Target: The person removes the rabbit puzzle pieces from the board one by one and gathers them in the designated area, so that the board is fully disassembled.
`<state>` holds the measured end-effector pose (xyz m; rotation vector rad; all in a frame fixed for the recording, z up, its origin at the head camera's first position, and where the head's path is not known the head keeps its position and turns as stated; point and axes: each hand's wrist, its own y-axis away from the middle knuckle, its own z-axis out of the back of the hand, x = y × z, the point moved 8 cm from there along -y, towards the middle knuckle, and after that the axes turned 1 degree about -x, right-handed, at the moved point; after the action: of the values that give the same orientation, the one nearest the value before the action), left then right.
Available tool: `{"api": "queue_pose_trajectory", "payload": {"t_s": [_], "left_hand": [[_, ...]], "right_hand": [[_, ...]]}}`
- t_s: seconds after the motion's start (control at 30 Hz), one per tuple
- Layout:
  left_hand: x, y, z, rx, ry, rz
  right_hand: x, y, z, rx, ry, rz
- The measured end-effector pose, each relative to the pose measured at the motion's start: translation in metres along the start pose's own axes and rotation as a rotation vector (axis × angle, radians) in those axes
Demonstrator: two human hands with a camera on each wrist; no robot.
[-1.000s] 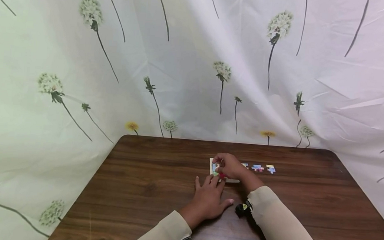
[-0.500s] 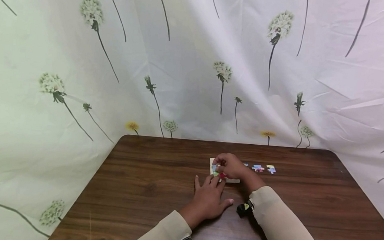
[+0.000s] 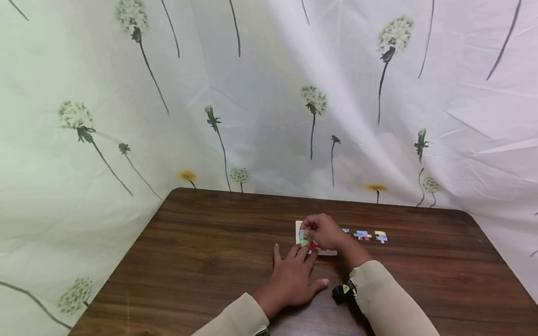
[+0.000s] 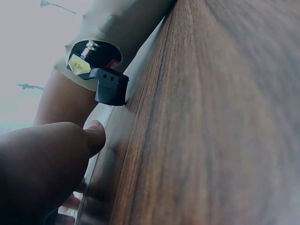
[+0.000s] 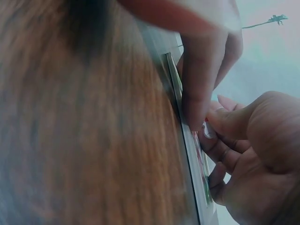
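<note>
Head view: the puzzle tray [image 3: 327, 253], with a pale rim, lies on the brown wood-grain table [image 3: 206, 267], just below and right of the frame's centre; blue, green and red printed areas [image 3: 304, 241] show inside it, largely covered by hands. Left hand [image 3: 290, 281], lower centre: palm down, fingers spread and fairly straight, fingertips at the tray's lower edge, thumb out toward the right; nothing held. Right hand [image 3: 325, 232], just above it: over the tray, fingers bent, thumb drawn in toward the index finger at the tray's left part. Right wrist view, right of centre: thumb and fingertips come close together at the tray surface; cannot tell whether a piece is pinched between them. Two loose puzzle pieces [image 3: 362, 235] and [image 3: 381, 237] lie apart in a row right of the right hand; a third piece [image 3: 346, 230] is partly hidden by that hand. Both arms wear beige sleeves [image 3: 395, 307] and black wrist cameras [image 3: 344, 293]. Left wrist view: table surface fills the right side, left thumb at lower left. Backdrop: pale cloth [image 3: 265, 84] printed with dandelions, filling the upper frame.
</note>
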<state>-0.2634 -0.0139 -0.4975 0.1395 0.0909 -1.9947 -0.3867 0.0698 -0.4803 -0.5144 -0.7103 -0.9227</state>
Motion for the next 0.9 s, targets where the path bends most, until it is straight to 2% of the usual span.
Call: {"api": "queue_pose_trajectory", "payload": {"t_s": [0.53,0.77,0.9], "left_hand": [[0.0,-0.001,0.003,0.052,-0.003,-0.013],[-0.001,-0.002,0.003,0.079,-0.028,-0.008],[-0.001,0.0,0.003,0.086,-0.024,-0.005]], "right_hand": [[-0.002,-0.001,0.003,-0.044,-0.003,-0.061],[-0.007,-0.001,0.008,-0.076,-0.12,-0.097],[-0.013,0.001,0.008,-0.056,-0.147,-0.123]]}}
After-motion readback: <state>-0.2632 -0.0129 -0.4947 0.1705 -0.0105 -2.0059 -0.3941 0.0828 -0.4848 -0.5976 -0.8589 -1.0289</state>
